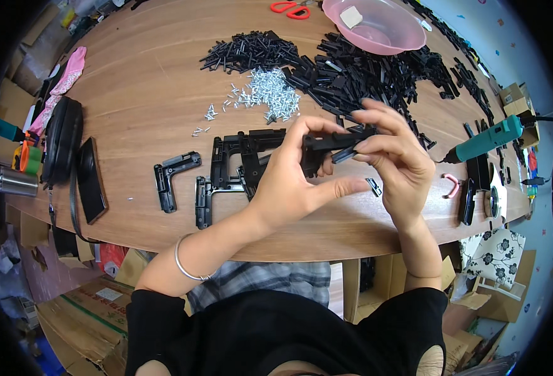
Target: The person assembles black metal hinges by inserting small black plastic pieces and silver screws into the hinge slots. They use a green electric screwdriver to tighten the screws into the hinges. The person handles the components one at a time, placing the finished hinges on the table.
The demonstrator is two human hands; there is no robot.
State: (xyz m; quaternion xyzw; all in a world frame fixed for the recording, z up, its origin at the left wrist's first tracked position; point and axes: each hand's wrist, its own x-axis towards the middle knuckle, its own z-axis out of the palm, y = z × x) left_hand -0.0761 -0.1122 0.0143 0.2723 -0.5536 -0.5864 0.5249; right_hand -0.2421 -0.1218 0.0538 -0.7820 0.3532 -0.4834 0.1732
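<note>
Above the curved-edged brown wooden table, your left hand curls its fingers around a dark, angular plastic part, its thumb stretched away. Your right hand pinches a slim, dark plastic strip between thumb and fingers at the part's right end; whether strip and part touch, I cannot tell. Beyond lies a heap of small silvery metal screws.

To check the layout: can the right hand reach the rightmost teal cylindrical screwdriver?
Probably yes: nothing stands between the right hand and the screwdriver, though that hand holds a thin dark piece.
</note>
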